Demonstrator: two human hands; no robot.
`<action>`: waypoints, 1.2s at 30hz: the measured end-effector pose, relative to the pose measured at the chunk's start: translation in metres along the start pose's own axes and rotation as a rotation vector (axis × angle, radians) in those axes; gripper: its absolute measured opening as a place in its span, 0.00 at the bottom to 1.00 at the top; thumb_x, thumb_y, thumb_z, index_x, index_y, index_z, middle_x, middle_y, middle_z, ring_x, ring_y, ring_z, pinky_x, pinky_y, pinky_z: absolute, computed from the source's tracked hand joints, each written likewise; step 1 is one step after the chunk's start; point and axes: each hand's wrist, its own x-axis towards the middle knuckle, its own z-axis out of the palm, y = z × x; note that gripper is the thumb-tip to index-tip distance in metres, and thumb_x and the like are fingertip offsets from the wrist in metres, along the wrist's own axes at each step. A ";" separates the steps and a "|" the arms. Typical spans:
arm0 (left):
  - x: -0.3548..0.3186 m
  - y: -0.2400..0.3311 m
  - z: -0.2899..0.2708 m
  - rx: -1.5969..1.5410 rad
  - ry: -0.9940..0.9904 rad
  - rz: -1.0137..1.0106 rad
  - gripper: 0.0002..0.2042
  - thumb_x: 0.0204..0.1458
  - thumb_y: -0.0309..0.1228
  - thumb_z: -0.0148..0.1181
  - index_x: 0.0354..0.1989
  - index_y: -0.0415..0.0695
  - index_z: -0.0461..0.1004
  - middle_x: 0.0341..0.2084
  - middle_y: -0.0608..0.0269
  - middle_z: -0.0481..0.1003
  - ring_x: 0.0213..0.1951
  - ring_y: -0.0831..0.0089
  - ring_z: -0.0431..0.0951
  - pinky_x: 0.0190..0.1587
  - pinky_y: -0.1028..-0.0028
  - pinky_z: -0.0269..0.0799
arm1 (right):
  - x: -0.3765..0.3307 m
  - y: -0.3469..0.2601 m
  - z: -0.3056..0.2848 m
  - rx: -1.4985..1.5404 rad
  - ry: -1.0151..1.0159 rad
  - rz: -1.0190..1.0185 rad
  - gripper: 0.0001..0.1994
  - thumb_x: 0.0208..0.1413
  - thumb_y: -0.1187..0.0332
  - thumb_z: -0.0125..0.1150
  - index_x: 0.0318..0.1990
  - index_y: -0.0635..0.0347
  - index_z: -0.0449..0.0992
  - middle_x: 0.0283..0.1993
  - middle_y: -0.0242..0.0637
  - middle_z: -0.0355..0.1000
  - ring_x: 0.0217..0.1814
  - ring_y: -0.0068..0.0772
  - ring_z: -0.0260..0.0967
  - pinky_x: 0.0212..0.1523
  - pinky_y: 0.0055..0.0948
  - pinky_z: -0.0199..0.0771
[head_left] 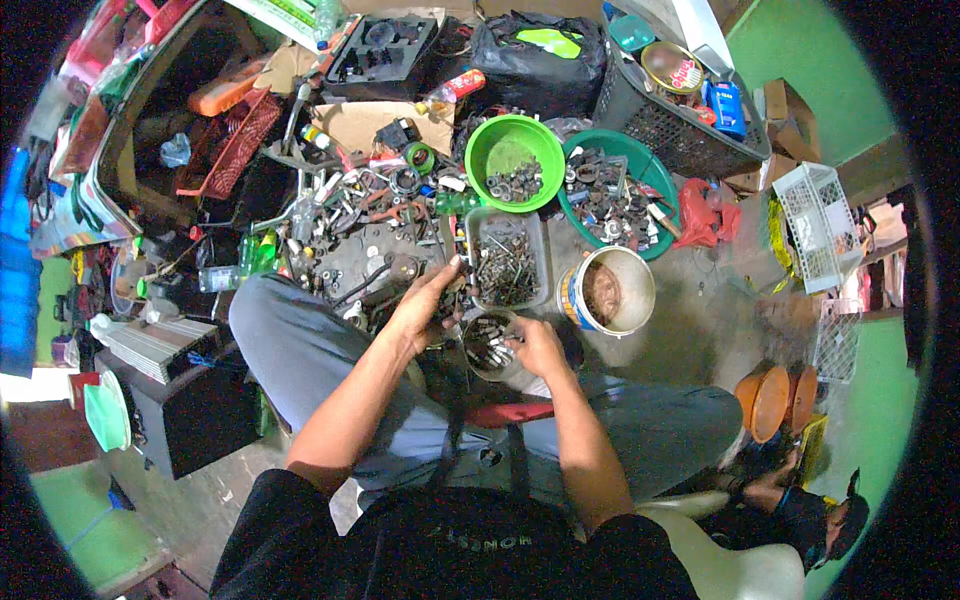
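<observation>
In front of my lap is a small round container [466, 352] with shiny metal pieces inside. My right hand [540, 350] is at its right rim, fingers bent together with their tips over the inside; what they pinch is too small to make out. My left hand [425, 308] is curled up left of the container, thumb side up, with something dark against its fingers that I cannot name. Just beyond, a clear rectangular tub [543, 270] holds many screws and bolts. Left of my left hand, a dark heap of metal parts [375, 270] spreads over the floor.
A bright green basin [545, 140] and a dark green basin [668, 190] hold more hardware. A white bucket [645, 290] stands at right. Behind are a black bag [500, 70] and a grey crate [655, 125]; a black box [215, 420] is left. Another person [800, 515] is at lower right.
</observation>
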 end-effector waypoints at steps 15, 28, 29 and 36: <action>0.004 -0.018 0.015 -0.310 -0.134 -0.051 0.20 0.64 0.49 0.43 0.41 0.45 0.73 0.30 0.65 0.78 0.31 0.72 0.78 0.40 0.70 0.75 | 0.018 0.002 0.018 -0.044 -0.060 0.104 0.11 0.52 0.68 0.60 0.42 0.59 0.77 0.35 0.57 0.74 0.42 0.60 0.72 0.44 0.49 0.71; -0.001 -0.001 0.035 -0.269 -0.197 0.010 0.32 0.61 0.62 0.32 0.36 0.44 0.73 0.19 0.66 0.74 0.13 0.77 0.66 0.14 0.78 0.55 | 0.014 -0.130 -0.101 0.407 0.315 -0.120 0.09 0.58 0.68 0.58 0.40 0.66 0.75 0.32 0.36 0.74 0.33 0.22 0.68 0.38 0.25 0.69; -0.001 -0.001 0.036 -0.182 -0.202 0.067 0.32 0.60 0.63 0.33 0.33 0.45 0.73 0.18 0.67 0.73 0.13 0.77 0.66 0.14 0.78 0.54 | 0.016 -0.136 -0.103 0.375 0.269 -0.100 0.10 0.57 0.67 0.60 0.39 0.66 0.75 0.31 0.36 0.74 0.33 0.22 0.68 0.37 0.25 0.68; 0.010 -0.002 0.026 0.238 0.033 0.265 0.35 0.61 0.61 0.32 0.51 0.40 0.72 0.36 0.60 0.75 0.38 0.73 0.73 0.45 0.71 0.69 | 0.033 -0.138 -0.085 0.399 0.181 -0.112 0.11 0.54 0.66 0.64 0.35 0.66 0.74 0.25 0.39 0.73 0.30 0.28 0.70 0.34 0.30 0.69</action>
